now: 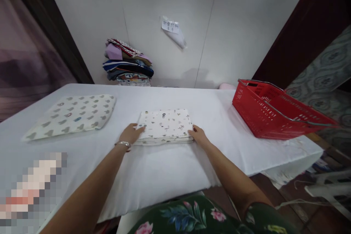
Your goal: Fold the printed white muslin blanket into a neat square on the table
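Note:
A folded white cloth (166, 124) with small printed figures lies in several layers on the white-covered table (164, 168). My left hand (133, 133), with a silver bracelet at the wrist, grips its left edge, thumb on top. At the right edge, my right hand (199, 134) holds the cloth between thumb and fingers. Further left on the table lies another folded cloth (79, 111), white with grey printed shapes, touched by neither hand.
A red basket (268, 111) with metal handles stands at the table's right end. Behind the table, a pile of folded fabrics (128, 62) rests against the wall. A labelled plastic bag (174, 31) hangs there. A blurred patch covers the lower left.

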Tool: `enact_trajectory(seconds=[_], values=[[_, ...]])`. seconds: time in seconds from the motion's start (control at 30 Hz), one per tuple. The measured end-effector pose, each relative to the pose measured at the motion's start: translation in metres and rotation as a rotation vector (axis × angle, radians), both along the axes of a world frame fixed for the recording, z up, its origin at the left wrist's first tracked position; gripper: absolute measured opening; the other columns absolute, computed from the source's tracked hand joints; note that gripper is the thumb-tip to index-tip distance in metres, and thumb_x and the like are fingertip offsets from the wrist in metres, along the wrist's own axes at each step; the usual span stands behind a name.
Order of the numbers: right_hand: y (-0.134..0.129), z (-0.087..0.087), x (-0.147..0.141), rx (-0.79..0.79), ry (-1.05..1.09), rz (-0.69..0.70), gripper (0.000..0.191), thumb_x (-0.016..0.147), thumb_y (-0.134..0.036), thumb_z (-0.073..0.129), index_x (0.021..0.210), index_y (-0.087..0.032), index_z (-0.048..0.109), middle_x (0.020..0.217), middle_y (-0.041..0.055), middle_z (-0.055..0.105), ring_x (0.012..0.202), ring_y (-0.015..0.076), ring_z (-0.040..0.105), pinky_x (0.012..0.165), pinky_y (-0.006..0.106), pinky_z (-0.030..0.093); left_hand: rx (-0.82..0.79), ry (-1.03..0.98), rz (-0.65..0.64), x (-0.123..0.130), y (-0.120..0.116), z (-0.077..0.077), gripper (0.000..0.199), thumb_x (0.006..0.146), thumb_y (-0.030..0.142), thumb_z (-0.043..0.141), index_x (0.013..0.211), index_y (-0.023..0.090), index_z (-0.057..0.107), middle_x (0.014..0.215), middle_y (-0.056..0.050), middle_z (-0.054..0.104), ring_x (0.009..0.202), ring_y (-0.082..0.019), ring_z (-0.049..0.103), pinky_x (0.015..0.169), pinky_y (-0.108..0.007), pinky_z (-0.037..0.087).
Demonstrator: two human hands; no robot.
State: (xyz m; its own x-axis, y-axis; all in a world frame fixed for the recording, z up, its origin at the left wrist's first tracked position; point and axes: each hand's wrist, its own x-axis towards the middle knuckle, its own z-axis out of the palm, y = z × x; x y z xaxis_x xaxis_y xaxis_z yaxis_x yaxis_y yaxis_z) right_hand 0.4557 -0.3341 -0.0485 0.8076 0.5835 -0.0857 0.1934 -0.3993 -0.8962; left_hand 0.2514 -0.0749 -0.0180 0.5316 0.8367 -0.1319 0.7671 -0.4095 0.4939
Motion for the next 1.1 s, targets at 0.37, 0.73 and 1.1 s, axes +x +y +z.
enact_trajectory(seconds=[0.37, 0.73, 1.1], values=[[0.0, -0.015, -0.019, 0.139, 0.084, 0.01, 0.027, 0.068, -0.035, 0.051, 0.083, -0.015, 0.064, 0.059, -0.0004, 0.059, 0.053, 0.0122, 0.052, 0.049, 0.024, 0.043, 0.261, 0.058, 0.022, -0.021, 0.003, -0.002, 0.057, 0.08, 0.049, 0.04, 0.121, 0.011, 0.049, 0.121, -0.017, 0.054, 0.111, -0.03, 0.05, 0.09, -0.041, 0.04], [0.013, -0.007, -0.027, 0.213, 0.19, -0.056, 0.017, 0.065, -0.036, 0.053, 0.066, -0.018, 0.052, 0.05, -0.0047, 0.053, 0.037, 0.0078, 0.044, 0.036, 0.019, 0.031, 0.301, -0.116, -0.582, 0.063, -0.144, 0.005, 0.028, 0.08, 0.042, 0.049, 0.089, 0.02, 0.064, 0.094, -0.007, 0.064, 0.093, -0.021, 0.055, 0.079, -0.033, 0.038], [0.013, -0.012, -0.03, 0.233, 0.156, -0.005, 0.02, 0.068, -0.037, 0.052, 0.06, -0.019, 0.05, 0.038, -0.0073, 0.044, 0.035, 0.0088, 0.041, 0.039, 0.02, 0.032, 0.126, 0.035, -0.476, 0.083, -0.144, 0.007, 0.028, 0.077, 0.045, 0.051, 0.079, 0.02, 0.063, 0.087, -0.005, 0.067, 0.081, -0.018, 0.06, 0.069, -0.029, 0.04]])
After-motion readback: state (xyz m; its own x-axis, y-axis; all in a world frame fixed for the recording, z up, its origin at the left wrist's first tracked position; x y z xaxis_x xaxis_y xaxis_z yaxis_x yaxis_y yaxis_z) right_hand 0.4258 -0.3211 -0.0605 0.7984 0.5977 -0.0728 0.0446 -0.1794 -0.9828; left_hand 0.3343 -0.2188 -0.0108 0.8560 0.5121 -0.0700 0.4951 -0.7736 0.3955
